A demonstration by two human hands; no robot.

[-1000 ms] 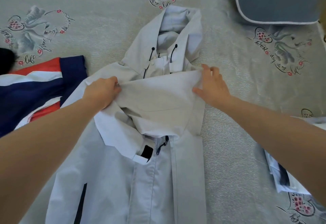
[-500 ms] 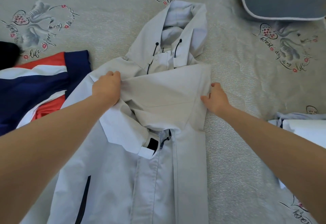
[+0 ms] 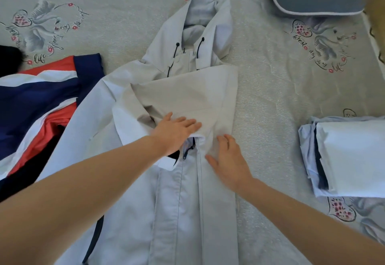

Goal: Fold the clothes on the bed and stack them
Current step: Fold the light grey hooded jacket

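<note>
Smoothing the folded sleeve on the jacket

Our left hand (image 3: 177, 132) and right hand (image 3: 228, 160) lie flat, fingers straight and gripping nothing, pressing the sleeve (image 3: 187, 98) folded across the pale jacket (image 3: 195, 212) spread on the bed (image 3: 291, 98). We judge the slick fabric may spring open once we lift off, spoiling the fold before it joins the folded stack (image 3: 350, 158).

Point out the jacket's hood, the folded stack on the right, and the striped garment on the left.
jacket's hood (image 3: 224, 25): head view, right outer panel.
folded stack (image 3: 354, 154): head view, top white layer.
striped garment (image 3: 31, 98): head view, navy band.
</note>
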